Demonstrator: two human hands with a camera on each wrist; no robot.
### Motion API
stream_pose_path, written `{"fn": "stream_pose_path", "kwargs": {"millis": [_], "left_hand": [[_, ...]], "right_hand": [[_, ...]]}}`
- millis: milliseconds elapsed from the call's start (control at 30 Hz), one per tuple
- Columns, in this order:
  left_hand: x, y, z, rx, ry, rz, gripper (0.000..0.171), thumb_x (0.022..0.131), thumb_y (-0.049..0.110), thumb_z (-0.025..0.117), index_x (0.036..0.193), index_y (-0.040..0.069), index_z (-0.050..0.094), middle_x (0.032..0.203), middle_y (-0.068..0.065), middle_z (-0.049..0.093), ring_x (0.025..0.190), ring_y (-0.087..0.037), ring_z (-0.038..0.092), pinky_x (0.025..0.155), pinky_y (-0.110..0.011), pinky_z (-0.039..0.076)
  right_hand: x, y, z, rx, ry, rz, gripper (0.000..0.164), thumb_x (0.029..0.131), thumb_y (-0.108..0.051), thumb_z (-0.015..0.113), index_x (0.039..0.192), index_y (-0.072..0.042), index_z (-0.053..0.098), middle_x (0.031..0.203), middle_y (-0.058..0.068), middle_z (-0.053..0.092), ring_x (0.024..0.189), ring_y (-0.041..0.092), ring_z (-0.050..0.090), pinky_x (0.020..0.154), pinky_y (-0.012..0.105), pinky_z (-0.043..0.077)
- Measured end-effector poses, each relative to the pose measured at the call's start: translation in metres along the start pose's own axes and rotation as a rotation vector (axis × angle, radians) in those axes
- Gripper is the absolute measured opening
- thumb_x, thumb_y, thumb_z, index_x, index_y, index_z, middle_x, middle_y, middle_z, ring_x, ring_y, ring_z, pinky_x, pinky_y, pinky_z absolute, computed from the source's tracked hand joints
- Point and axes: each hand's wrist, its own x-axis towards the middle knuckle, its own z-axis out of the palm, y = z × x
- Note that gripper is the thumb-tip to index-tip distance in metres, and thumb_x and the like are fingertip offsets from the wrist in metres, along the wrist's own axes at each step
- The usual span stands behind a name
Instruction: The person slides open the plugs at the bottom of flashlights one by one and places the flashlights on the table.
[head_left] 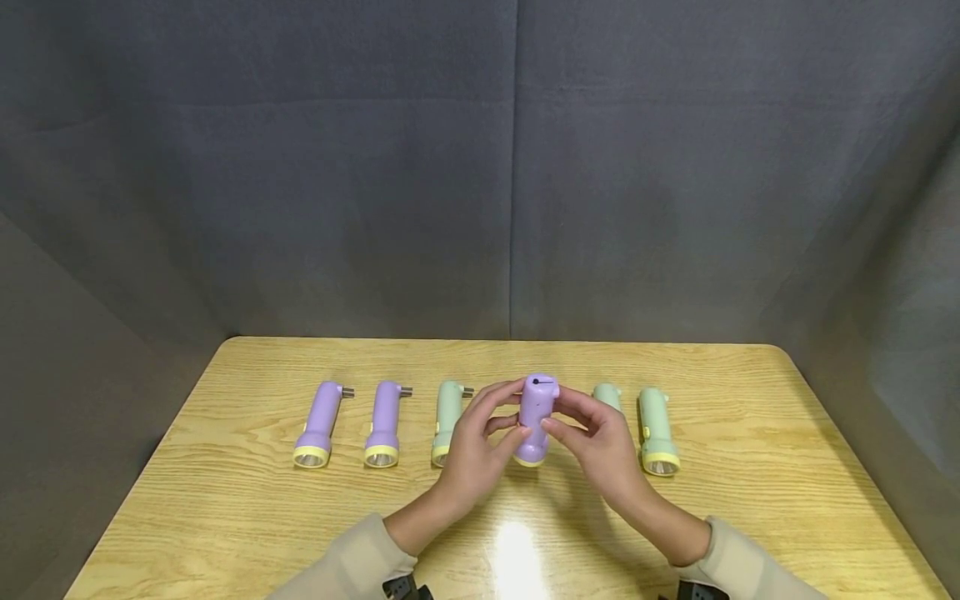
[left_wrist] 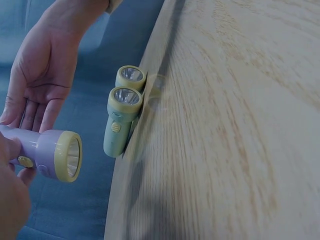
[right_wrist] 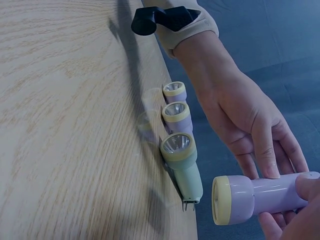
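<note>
A purple flashlight (head_left: 535,410) with a yellow lens ring is held up between both hands, above the table. From its left side my left hand (head_left: 477,446) pinches the barrel between thumb and fingers. My right hand (head_left: 603,446) grips it from the other side, thumb on the barrel, fingers near the tail end. A dark dot and a thin slot show on the tail end, which faces up. In the left wrist view the lens ring (left_wrist: 68,156) and a yellow switch (left_wrist: 25,161) are visible.
To the left lie two purple flashlights (head_left: 324,414) and a green flashlight (head_left: 447,410), with metal prongs pointing right. On the right lie two more green ones, the outer green flashlight (head_left: 657,429) and one partly behind my right hand. The wooden table (head_left: 225,517) is bordered by grey curtains (head_left: 375,208).
</note>
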Motion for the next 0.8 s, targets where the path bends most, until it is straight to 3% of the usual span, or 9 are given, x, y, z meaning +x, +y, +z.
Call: {"fn": "stream_pose_path", "kwargs": {"millis": [233,500,800], "left_hand": [[-0.0011,-0.0007,0.0003,-0.004,-0.006,0.045,0.058,0.09,-0.01,0.07,0.143,0.005,0.053,0.139,-0.015,0.054,0.124,-0.032,0.056,0.099,-0.035,0.054],[-0.0015,0.0011,0.0002,0.008,-0.007,0.053,0.059,0.089,-0.011,0.07,0.144,0.004,0.053,0.14,-0.015,0.053,0.125,-0.032,0.055,0.099,-0.033,0.054],[-0.0017,-0.0013,0.0007,0.0,-0.009,0.07,0.06,0.089,-0.016,0.068,0.144,0.003,0.051,0.139,-0.017,0.053,0.123,-0.034,0.056,0.097,-0.035,0.055]], "right_hand": [[0.0017,-0.001,-0.0001,-0.014,0.019,-0.019,0.035,0.091,0.003,0.073,0.126,0.007,0.066,0.123,0.022,0.067,0.109,0.009,0.065,0.089,0.025,0.057],[0.0038,0.0007,0.0002,-0.034,0.022,-0.052,0.034,0.09,0.003,0.074,0.124,0.006,0.067,0.118,0.021,0.069,0.106,0.01,0.065,0.086,0.025,0.058],[0.0033,0.0027,0.0014,-0.021,-0.001,-0.039,0.041,0.091,0.004,0.072,0.131,0.008,0.063,0.128,0.022,0.065,0.111,0.009,0.064,0.091,0.025,0.056]]}}
